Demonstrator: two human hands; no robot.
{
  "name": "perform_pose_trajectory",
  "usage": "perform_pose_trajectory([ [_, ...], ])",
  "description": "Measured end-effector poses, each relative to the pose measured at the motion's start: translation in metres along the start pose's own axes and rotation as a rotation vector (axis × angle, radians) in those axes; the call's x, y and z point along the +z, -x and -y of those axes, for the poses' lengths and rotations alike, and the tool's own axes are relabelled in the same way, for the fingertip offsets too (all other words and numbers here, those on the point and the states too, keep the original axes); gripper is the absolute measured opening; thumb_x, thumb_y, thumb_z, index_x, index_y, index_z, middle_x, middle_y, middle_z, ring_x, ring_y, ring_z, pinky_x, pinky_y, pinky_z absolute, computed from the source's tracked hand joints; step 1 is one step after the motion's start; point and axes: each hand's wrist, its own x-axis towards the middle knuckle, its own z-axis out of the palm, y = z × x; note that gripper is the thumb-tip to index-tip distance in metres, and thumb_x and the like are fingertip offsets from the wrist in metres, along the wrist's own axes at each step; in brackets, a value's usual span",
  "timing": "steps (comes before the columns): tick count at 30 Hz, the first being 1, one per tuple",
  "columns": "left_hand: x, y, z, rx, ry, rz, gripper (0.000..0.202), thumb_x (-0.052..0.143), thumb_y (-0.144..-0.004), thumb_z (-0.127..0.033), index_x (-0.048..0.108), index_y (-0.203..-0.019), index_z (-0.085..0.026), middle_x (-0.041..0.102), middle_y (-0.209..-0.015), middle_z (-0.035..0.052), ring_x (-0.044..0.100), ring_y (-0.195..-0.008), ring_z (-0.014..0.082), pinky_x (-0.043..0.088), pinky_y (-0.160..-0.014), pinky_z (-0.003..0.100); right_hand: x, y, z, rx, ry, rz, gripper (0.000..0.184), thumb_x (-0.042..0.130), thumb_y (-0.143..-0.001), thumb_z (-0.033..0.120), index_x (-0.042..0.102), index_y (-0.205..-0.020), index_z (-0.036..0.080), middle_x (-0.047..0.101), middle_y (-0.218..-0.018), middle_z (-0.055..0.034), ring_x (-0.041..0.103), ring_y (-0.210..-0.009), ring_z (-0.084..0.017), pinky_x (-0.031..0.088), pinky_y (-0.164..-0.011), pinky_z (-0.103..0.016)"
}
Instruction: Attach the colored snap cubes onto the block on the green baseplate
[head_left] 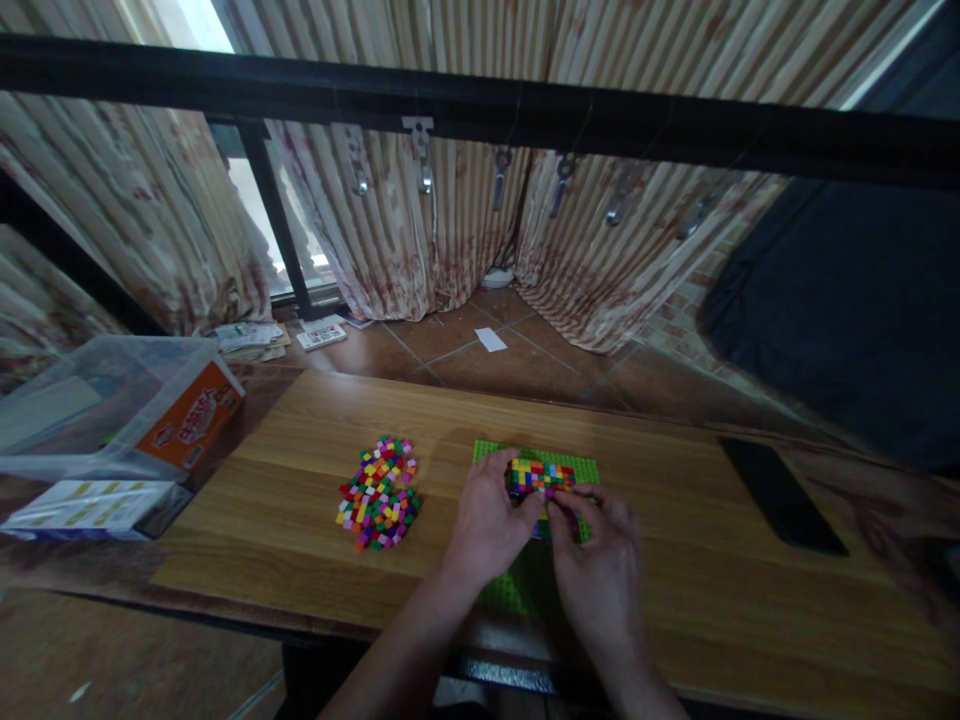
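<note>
Brick block [543, 474] is sitting on the green board [510, 595]. My left grip [491, 515] is clasping its left end; my right grip [600, 545] is touching its near edge, whether pinching, I cannot tell.

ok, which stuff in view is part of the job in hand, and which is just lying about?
In the job:
- green baseplate
- assembled bricks, at both hands' fingers
- loose brick pile, likely the supply

Lying about, apparently:
- black phone-like slab
- clear plastic bin
- white-and-yellow box
- white paper on the floor
</note>
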Motion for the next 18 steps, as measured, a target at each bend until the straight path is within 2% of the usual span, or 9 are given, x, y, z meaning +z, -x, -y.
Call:
perform_pose_trajectory([
  [5,-0.0008,0.0008,-0.0022,0.001,-0.025,0.003,0.052,0.065,-0.077,-0.023,0.056,-0.127,-0.01,0.064,-0.122,0.0137,0.056,-0.118,0.0269,0.045,-0.104,0.043,0.0001,-0.0018,-0.0004,0.111,-0.117,0.015,0.027,0.057,-0.088,0.038,0.073,-0.089,0.016,0.061,-0.104,-0.0127,0.056,-0.099,-0.027,0.044,-0.089,-0.044],
  [18,0.0003,0.0014,-0.0031,0.014,-0.055,-0.003,0.05,0.064,-0.078,-0.025,0.057,-0.126,-0.012,0.064,-0.122,0.0137,0.057,-0.118,0.0272,0.045,-0.104,0.043,0.0053,-0.0067,-0.0007,0.23,-0.194,0.017,0.03,0.059,-0.084,0.047,0.07,-0.083,0.018,0.062,-0.096,-0.01,0.057,-0.098,-0.027,0.042,-0.091,-0.043],
])
